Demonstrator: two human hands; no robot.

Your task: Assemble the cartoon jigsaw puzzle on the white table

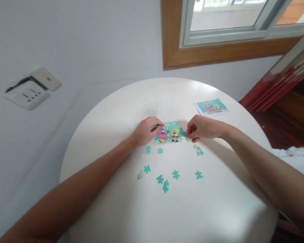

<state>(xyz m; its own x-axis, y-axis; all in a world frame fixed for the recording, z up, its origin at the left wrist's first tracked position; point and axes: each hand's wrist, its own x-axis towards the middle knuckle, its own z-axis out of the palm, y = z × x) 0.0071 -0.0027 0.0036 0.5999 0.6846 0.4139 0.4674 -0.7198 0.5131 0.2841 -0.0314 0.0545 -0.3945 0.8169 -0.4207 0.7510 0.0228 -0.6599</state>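
Note:
A partly assembled jigsaw puzzle (168, 135) lies flat on the white table, showing a pink starfish, a yellow sponge and a pale figure on a turquoise ground. My left hand (147, 131) is curled at its left edge, thumb and index finger together on the upper left part, holding it down. At the right edge, my right hand (201, 127) pinches a puzzle piece (188, 138), pale and mostly covered by the fingertips. Whether this piece is joined to the puzzle I cannot tell.
Loose turquoise pieces (176, 174) lie scattered on the near side of the round white table (179, 212), several in all. A reference picture (211, 107) rests beyond my right hand. Behind are a wall with a socket (27, 94), a wood-framed window (172, 54) and a red curtain (268, 89).

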